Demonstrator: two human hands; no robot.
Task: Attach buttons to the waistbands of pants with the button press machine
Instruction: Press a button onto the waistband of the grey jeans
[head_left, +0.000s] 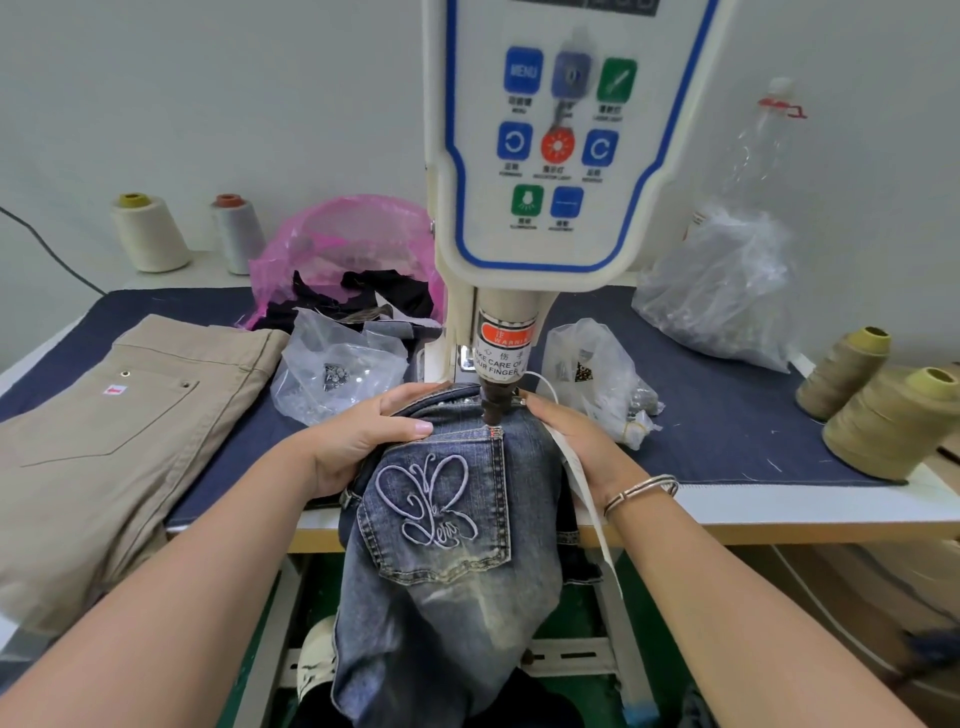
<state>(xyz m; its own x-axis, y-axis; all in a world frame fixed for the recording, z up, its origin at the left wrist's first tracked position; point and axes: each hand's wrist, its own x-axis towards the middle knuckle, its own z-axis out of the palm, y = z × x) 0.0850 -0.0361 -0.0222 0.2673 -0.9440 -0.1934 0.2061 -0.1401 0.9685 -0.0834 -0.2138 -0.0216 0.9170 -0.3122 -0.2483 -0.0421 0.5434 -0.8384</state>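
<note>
Both of my hands hold the jeans (441, 545) at the waistband: my left hand (363, 441) curls over its left side and my right hand (576, 447) grips its right edge. I see the waistband right under the plunger of the button press machine (540, 156). Khaki pants (104, 441) lie left on the surface (727, 415), clear bags of buttons (337, 369) beside the machine.

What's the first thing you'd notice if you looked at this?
The big white button press machine with coloured buttons, standing at the middle back of the table. Right below its punch, two hands, left and right, hold blue jeans with a stitched butterfly pocket. Tan pants lie at the left.
</note>
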